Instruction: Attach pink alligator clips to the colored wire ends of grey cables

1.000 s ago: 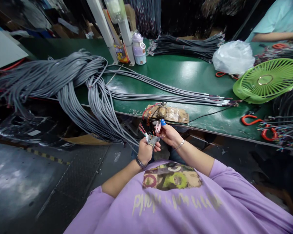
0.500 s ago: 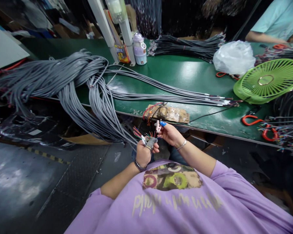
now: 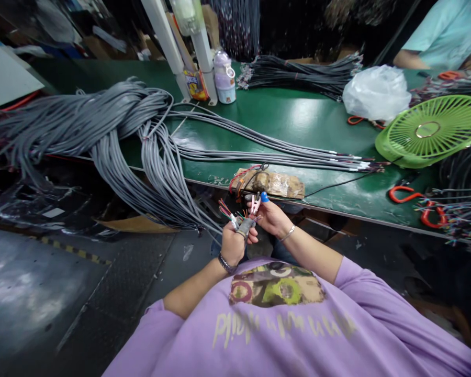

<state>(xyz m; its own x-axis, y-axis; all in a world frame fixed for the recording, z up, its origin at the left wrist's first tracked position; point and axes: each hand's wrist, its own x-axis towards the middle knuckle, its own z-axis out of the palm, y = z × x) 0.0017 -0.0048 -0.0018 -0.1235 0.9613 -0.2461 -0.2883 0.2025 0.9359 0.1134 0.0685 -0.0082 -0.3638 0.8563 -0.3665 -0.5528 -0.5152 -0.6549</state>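
Observation:
My left hand point(image 3: 233, 246) is closed around the end of a grey cable point(image 3: 213, 227), in front of the table edge. Thin coloured wires point(image 3: 225, 208) fan out above its fingers, and a grey cover sits on the thumb. My right hand point(image 3: 273, 220), with a blue cover on a fingertip, pinches a small pale pink clip-like tool point(image 3: 255, 204). The tool's tip is close to the wires at the left thumb; whether it grips one is too small to tell. The cable runs back left into a large bundle of grey cables point(image 3: 118, 120).
On the green table point(image 3: 298, 118) lie a taped wooden block point(image 3: 278, 182), black cables point(image 3: 298, 76) and red-handled tools point(image 3: 406, 195). A green fan point(image 3: 427, 131), a plastic bag point(image 3: 377, 93) and a bottle point(image 3: 224, 78) stand farther back. A co-worker point(image 3: 447, 36) sits at upper right.
My left hand has shifted slightly right with the cable. My right hand has tilted and brought the pink tool closer to the wires.

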